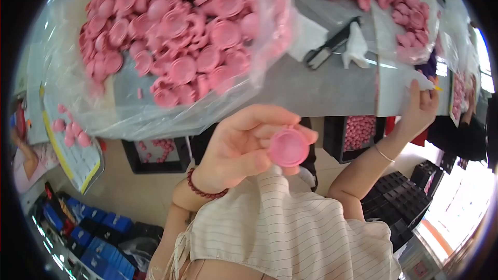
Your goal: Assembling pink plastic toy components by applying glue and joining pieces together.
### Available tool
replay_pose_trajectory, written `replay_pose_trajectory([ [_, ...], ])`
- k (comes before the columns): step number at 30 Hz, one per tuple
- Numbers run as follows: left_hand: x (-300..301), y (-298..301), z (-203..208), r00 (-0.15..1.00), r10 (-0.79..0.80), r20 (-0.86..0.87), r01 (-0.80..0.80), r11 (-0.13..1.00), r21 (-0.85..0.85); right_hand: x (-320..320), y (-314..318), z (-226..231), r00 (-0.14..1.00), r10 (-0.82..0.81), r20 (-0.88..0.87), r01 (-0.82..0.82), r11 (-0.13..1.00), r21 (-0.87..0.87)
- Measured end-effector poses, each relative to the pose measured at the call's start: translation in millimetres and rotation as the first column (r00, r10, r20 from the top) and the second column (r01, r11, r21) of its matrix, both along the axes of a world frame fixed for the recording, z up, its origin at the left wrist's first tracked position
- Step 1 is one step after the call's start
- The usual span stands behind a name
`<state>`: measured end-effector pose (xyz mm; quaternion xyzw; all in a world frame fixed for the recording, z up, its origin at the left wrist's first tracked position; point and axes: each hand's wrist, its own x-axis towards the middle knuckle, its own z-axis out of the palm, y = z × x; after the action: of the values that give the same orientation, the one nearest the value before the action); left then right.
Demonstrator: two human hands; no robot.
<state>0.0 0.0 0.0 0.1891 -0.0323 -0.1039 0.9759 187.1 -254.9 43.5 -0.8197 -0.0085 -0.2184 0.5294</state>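
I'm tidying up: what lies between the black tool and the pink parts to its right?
A crumpled white tissue, then clear plastic, in the head view.

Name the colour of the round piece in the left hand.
Pink: the round piece in the left hand shows best in the head view.

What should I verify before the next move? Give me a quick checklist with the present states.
1. Pink round piece held: ok, in the fingers of the left hand.
2. Piece's far side: cannot tell, it faces away from the camera.
3. Right hand gripping the white item with the yellow tip: cannot tell, its fingers are at it, but the grip is unclear.
4. Pile of pink pieces on the table: ok, many lie there.
5. Black tool clear of both hands: ok.
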Motion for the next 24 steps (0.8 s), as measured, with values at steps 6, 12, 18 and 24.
replay_pose_trajectory([
  [6, -14.1, 7.3, -10.2, 0.947, 0.305, -0.102, -0.276, 0.933, 0.23, 3.1, -0.8, -35.4, 0.956, -0.092, 0.279, 0.137, 0.98, -0.144],
  [12, -12.9, 11.1, -9.9, 0.953, 0.284, -0.108, -0.248, 0.933, 0.262, 40.8, -62.1, -25.7, 0.84, -0.28, 0.464, 0.372, 0.921, -0.119],
  [18, -9.0, 8.4, -8.9, 0.959, 0.271, -0.08, -0.242, 0.936, 0.257, 83.9, -104.4, -35.8, 0.924, -0.354, 0.144, 0.339, 0.585, -0.737],
  [24, -7.3, 8.3, -11.0, 0.966, 0.251, -0.067, -0.227, 0.941, 0.251, 85.6, -122.5, -24.2, 0.939, -0.34, -0.053, 0.154, 0.554, -0.818],
])
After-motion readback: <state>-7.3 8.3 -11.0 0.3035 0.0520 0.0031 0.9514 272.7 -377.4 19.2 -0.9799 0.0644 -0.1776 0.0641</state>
